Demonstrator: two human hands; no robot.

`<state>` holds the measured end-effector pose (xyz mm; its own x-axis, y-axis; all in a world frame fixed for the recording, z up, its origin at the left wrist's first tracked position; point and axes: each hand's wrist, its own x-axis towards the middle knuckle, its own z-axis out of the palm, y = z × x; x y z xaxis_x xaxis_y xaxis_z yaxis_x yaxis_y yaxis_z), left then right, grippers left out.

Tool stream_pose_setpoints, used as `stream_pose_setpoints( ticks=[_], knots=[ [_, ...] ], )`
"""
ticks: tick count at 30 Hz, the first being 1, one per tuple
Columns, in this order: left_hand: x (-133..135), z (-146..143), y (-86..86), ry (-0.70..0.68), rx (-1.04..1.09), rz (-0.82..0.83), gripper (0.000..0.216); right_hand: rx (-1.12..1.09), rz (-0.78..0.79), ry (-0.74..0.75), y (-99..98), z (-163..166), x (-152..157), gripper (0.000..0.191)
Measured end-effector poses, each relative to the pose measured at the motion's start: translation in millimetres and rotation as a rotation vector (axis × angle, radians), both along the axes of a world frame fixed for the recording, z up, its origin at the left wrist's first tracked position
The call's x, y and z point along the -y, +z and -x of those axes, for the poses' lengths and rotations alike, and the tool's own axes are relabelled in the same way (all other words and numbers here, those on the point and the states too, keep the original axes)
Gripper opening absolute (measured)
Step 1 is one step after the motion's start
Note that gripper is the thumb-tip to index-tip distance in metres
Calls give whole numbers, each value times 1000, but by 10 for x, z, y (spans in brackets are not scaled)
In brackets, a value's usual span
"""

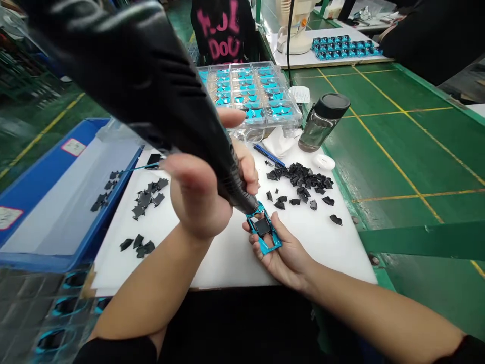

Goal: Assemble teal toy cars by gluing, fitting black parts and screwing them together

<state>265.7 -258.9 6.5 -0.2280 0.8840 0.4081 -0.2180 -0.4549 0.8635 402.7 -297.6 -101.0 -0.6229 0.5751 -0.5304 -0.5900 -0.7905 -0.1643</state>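
My left hand [200, 202] is wrapped round a large black electric screwdriver [170, 96], thumb on the near left and fingers on the far right. The driver slants down to the right, and its tapered nose meets the upper end of a small shiny blue plastic frame [270, 244]. That frame rests in the fingers of my right hand [290, 255], held from below and the side just above the white board. A dark square piece [262, 227] sits in the middle of the frame. The driver's nose hides the contact point.
A pile of black plastic pieces [303, 177] lies right on the white board [322, 253]; smaller groups [146, 197] lie left. Behind stand a clear compartment tray [246, 96] of blue parts, a blue pen [270, 155] and a dark-lidded bottle [322, 121]. A blue bin [68, 260] is left.
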Motion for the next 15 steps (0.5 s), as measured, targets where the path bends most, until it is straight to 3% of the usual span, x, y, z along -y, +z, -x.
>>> stream_pose_setpoints(
  ticks=[15],
  knots=[
    [3,-61,20,22,-15,35,85,23,-11,-7,1,25,-6,43]
  ],
)
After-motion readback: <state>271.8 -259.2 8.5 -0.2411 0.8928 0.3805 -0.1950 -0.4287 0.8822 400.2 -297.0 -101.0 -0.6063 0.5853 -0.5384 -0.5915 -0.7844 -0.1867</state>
